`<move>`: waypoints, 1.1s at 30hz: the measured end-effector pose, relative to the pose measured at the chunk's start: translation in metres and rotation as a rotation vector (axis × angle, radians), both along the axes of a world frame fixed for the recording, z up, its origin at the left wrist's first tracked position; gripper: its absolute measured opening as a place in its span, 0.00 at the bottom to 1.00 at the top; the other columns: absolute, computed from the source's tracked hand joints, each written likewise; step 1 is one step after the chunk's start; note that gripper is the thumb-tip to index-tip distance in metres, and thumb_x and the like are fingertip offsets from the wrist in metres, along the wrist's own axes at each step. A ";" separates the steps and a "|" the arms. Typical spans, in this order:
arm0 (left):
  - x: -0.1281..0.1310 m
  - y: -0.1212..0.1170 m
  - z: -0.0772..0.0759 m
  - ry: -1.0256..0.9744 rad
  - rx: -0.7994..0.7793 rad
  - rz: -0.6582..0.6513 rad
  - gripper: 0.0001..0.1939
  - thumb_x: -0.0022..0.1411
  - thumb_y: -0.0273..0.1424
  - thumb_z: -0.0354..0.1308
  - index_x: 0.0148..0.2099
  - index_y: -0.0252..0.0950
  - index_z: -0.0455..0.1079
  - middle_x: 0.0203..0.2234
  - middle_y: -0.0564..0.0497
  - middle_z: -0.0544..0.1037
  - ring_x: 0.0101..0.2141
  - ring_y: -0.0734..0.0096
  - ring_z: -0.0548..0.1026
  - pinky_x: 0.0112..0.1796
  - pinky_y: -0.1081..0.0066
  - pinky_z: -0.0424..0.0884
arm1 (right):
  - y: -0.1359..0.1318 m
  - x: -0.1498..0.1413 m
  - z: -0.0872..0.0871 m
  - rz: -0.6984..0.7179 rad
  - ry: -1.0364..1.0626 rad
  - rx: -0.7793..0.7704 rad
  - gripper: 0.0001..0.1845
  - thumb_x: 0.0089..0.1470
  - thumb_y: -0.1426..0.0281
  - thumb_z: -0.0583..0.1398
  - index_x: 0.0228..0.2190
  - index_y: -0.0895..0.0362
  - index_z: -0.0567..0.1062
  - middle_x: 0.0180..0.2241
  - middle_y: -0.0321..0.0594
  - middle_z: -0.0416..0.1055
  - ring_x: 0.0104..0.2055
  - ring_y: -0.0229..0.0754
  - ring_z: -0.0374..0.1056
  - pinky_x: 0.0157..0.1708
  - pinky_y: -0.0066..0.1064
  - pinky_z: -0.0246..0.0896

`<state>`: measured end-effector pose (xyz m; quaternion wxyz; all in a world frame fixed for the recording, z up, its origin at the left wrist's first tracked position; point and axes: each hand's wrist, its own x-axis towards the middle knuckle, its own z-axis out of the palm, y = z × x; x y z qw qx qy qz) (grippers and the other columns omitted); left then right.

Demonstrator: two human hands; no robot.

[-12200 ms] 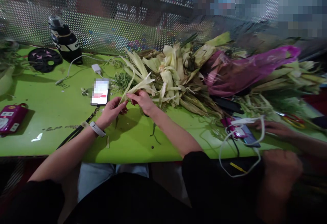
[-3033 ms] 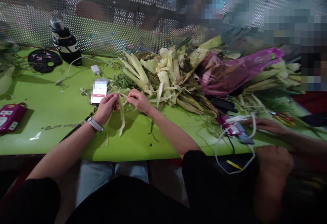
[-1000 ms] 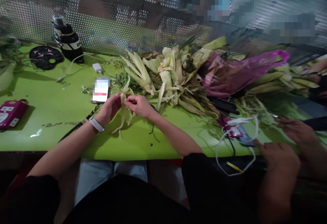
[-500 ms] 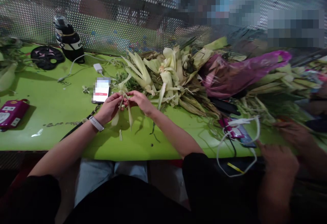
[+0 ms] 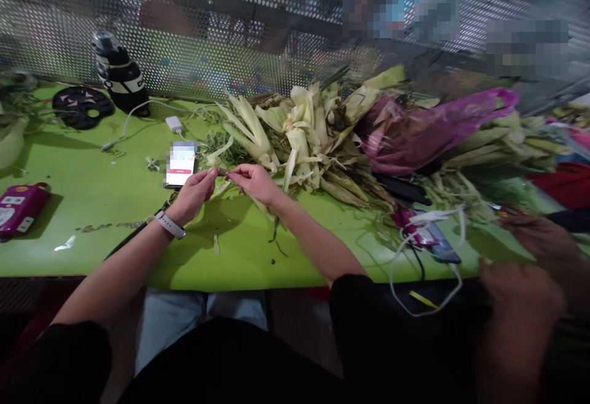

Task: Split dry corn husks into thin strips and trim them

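Note:
My left hand [image 5: 197, 192], with a white band on the wrist, pinches one end of a pale strip of corn husk [image 5: 222, 172]. My right hand [image 5: 256, 184] grips the same piece a little to the right, fingers closed. A tail of husk hangs below the right hand. Under and between the hands, more pale husk shows, partly hidden by the fingers. Just behind and to the right lies a large pile of corn husks [image 5: 302, 146], some green, some dry and brown. A lit phone [image 5: 180, 167] lies beside my left hand.
On the green table [image 5: 138, 256] stand a dark bottle [image 5: 120, 78], a black mask-like object [image 5: 83, 107] and a magenta pack [image 5: 22, 208]. To the right lie a pink plastic bag [image 5: 415, 133], a phone with a white cable [image 5: 442, 245] and another person's hands [image 5: 520, 293]. Perforated metal stands behind.
My hands have drawn slightly apart, and the husk pieces that hung down between them now stretch across, with a tail under my right hand. The other person's hands at right have shifted rightward.

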<state>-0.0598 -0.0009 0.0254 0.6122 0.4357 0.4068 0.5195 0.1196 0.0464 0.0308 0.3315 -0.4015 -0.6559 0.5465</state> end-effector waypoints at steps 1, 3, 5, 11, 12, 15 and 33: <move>-0.001 0.001 0.000 0.000 -0.007 0.010 0.16 0.61 0.41 0.62 0.31 0.33 0.70 0.16 0.60 0.56 0.16 0.83 0.50 0.18 0.77 0.45 | 0.000 0.000 0.001 0.009 -0.007 -0.005 0.20 0.49 0.54 0.66 0.31 0.60 0.74 0.19 0.29 0.63 0.18 0.30 0.57 0.19 0.24 0.53; -0.002 0.002 0.000 -0.010 -0.039 0.017 0.16 0.61 0.42 0.62 0.33 0.32 0.71 0.15 0.61 0.56 0.16 0.84 0.50 0.18 0.77 0.45 | 0.000 0.001 0.002 0.020 -0.018 -0.027 0.23 0.48 0.52 0.67 0.31 0.60 0.74 0.19 0.29 0.64 0.18 0.30 0.56 0.18 0.24 0.54; -0.002 0.002 0.001 -0.022 -0.074 0.021 0.16 0.62 0.42 0.61 0.32 0.32 0.70 0.15 0.61 0.55 0.15 0.84 0.49 0.17 0.78 0.44 | 0.000 0.001 0.003 0.017 -0.022 -0.049 0.24 0.46 0.50 0.67 0.30 0.60 0.74 0.18 0.29 0.63 0.18 0.29 0.56 0.18 0.24 0.55; -0.002 0.005 -0.001 -0.027 -0.111 0.041 0.19 0.67 0.38 0.53 0.26 0.34 0.65 0.15 0.57 0.62 0.16 0.81 0.59 0.19 0.78 0.56 | -0.002 -0.003 0.003 0.078 0.006 -0.100 0.25 0.51 0.49 0.63 0.29 0.60 0.75 0.13 0.24 0.55 0.15 0.29 0.53 0.19 0.24 0.59; -0.002 0.006 -0.002 -0.039 -0.136 0.051 0.17 0.67 0.37 0.52 0.27 0.33 0.66 0.17 0.54 0.67 0.18 0.79 0.65 0.21 0.78 0.61 | -0.003 -0.003 0.003 0.084 0.012 -0.104 0.24 0.52 0.49 0.63 0.29 0.60 0.75 0.12 0.24 0.55 0.15 0.29 0.54 0.19 0.24 0.59; -0.002 0.007 -0.002 -0.109 -0.215 0.055 0.10 0.64 0.31 0.51 0.34 0.32 0.70 0.23 0.51 0.73 0.22 0.76 0.70 0.22 0.76 0.64 | -0.004 -0.004 0.002 0.113 0.039 -0.107 0.23 0.51 0.50 0.64 0.27 0.60 0.74 0.14 0.27 0.62 0.16 0.30 0.58 0.20 0.24 0.59; -0.006 0.005 -0.005 -0.115 -0.103 0.017 0.10 0.60 0.35 0.60 0.32 0.33 0.69 0.22 0.53 0.72 0.21 0.78 0.68 0.22 0.77 0.62 | -0.004 -0.005 -0.003 0.193 0.112 -0.224 0.21 0.50 0.53 0.66 0.29 0.59 0.71 0.16 0.31 0.68 0.18 0.33 0.64 0.22 0.27 0.65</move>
